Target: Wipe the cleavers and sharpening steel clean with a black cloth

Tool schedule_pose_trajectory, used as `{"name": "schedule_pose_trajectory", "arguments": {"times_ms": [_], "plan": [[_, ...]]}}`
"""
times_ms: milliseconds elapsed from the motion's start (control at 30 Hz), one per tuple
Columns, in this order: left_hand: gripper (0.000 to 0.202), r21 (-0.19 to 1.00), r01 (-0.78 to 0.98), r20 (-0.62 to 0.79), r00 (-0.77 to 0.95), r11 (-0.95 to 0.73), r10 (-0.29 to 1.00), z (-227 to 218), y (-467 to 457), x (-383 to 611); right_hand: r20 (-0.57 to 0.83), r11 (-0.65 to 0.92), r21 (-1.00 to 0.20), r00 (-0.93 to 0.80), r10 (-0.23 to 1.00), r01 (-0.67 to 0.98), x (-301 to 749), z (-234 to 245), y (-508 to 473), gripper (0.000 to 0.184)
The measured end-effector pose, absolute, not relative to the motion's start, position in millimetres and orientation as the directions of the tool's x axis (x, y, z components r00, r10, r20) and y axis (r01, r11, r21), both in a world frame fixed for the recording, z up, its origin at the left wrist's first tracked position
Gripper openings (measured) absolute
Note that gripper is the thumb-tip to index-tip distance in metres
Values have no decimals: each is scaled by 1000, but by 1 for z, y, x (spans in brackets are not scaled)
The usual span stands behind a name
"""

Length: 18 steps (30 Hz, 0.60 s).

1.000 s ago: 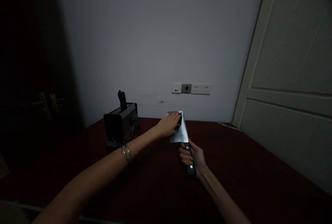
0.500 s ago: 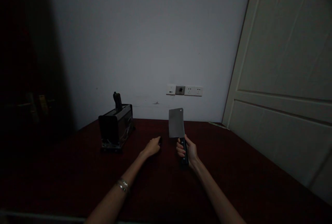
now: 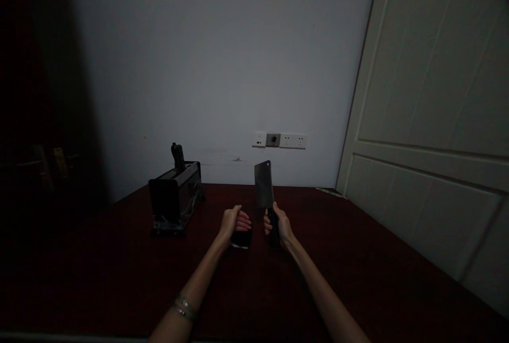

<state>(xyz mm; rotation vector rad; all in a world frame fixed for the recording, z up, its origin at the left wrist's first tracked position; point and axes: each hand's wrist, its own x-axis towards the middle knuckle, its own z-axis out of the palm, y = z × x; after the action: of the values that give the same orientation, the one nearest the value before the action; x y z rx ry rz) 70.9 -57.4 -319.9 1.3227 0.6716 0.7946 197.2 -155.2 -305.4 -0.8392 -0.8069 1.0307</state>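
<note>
A cleaver (image 3: pixel 263 186) stands nearly upright in the middle of the head view, its broad grey blade pointing up and turned partly edge-on. My right hand (image 3: pixel 282 225) is closed round its black handle. Left of it, my left hand (image 3: pixel 234 221), palm turned toward the cleaver, has its fingers bent over a small black thing (image 3: pixel 241 239) with a pale lower edge. That thing is too dark to name, and my fingers hide its top. A gap separates my left hand from the blade.
A dark knife block (image 3: pixel 175 200) stands at the left, with black handles (image 3: pixel 178 157) sticking out of its top. Everything rests on a dark red table (image 3: pixel 254 295). Behind are a wall with sockets (image 3: pixel 293 141) and, at the right, a pale panelled door (image 3: pixel 421 163).
My left hand has rolled its palm into view, and more of the black thing shows below the fingers. The cleaver has turned more edge-on and shifted slightly left with my right hand.
</note>
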Motion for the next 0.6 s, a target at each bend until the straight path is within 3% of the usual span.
{"name": "schedule_pose_trajectory", "arguments": {"times_ms": [300,600], "plan": [[51,997,-76,34,554,9,832,-307,-77,73,272,357,-920,390,879,-162,194,-306,-142,51],[66,992,123,-64,632,-18,772,-321,-79,84,300,386,-909,399,866,-155,187,-312,-132,48]]}}
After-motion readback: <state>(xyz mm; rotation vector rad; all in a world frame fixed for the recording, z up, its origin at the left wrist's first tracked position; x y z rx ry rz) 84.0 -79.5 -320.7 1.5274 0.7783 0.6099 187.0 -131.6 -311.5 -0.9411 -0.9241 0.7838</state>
